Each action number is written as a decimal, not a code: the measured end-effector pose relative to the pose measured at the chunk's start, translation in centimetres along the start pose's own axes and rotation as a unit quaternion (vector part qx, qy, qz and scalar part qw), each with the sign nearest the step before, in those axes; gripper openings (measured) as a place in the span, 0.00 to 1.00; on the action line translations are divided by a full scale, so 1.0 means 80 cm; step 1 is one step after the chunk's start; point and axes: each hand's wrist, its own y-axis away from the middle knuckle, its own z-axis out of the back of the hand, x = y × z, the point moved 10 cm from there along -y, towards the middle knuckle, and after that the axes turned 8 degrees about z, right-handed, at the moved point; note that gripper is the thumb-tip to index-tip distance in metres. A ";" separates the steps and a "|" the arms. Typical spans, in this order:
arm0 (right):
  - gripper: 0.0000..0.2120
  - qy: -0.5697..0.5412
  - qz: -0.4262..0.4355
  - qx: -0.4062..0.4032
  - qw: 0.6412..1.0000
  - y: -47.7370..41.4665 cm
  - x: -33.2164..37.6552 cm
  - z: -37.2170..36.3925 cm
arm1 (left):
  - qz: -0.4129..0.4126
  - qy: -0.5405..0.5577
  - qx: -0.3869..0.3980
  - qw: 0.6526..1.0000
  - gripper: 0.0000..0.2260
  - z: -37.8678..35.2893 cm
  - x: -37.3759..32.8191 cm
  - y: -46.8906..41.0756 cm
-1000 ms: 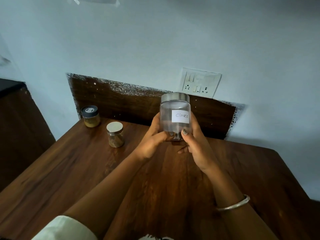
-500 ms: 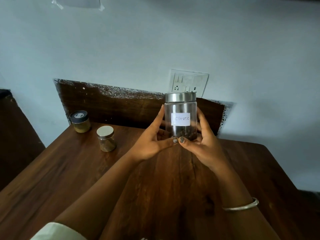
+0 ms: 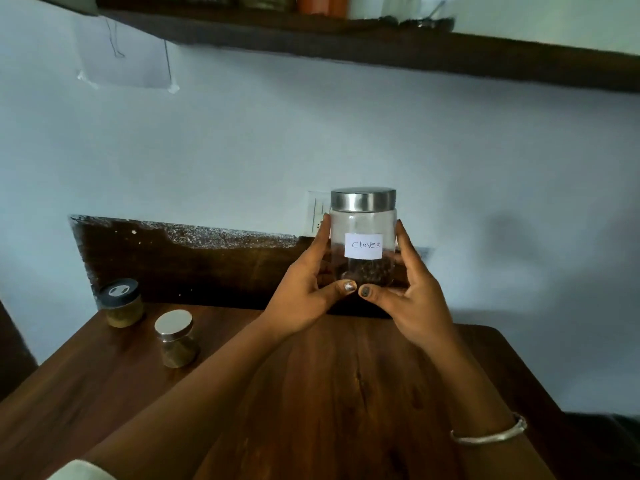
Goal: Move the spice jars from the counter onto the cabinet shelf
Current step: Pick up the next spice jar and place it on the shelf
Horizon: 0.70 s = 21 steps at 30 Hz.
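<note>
A clear glass jar labelled "Cloves" [image 3: 363,237], with a steel lid and dark cloves at its bottom, is held upright above the wooden counter [image 3: 311,393]. My left hand [image 3: 308,289] grips its left side and my right hand [image 3: 412,292] its right side, thumbs under the base. Two small jars stand on the counter at the left: a black-lidded jar [image 3: 120,303] of yellowish spice near the wall, and a silver-lidded jar [image 3: 176,337] of brown spice in front of it. A dark wooden shelf [image 3: 381,50] runs along the wall overhead.
Several containers, an orange one [image 3: 322,3] among them, stand on the shelf at the top edge. A wall socket [image 3: 317,216] sits behind the held jar. A dark wooden backsplash [image 3: 190,265] lines the counter's rear. A paper sheet [image 3: 124,60] hangs under the shelf.
Both hands have raised the cloves jar higher off the counter. The view has tilted upward, bringing the shelf into sight.
</note>
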 end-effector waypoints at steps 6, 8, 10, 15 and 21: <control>0.44 0.071 0.029 -0.028 0.997 -0.055 0.017 0.047 | -0.036 -0.062 -0.040 0.997 0.38 0.005 -0.042 -0.065; 0.43 0.097 0.055 -0.049 0.993 -0.084 0.029 0.076 | -0.062 -0.079 -0.042 0.994 0.37 -0.004 -0.070 -0.099; 0.42 0.101 0.078 -0.068 0.990 -0.107 0.041 0.101 | -0.068 -0.087 -0.035 0.993 0.37 -0.013 -0.090 -0.130; 0.41 0.131 0.112 -0.120 0.978 -0.163 0.055 0.164 | -0.107 -0.124 -0.029 0.986 0.40 -0.037 -0.144 -0.208; 0.43 0.173 0.149 -0.163 0.960 -0.242 0.069 0.237 | -0.178 -0.059 -0.040 0.981 0.39 -0.057 -0.213 -0.289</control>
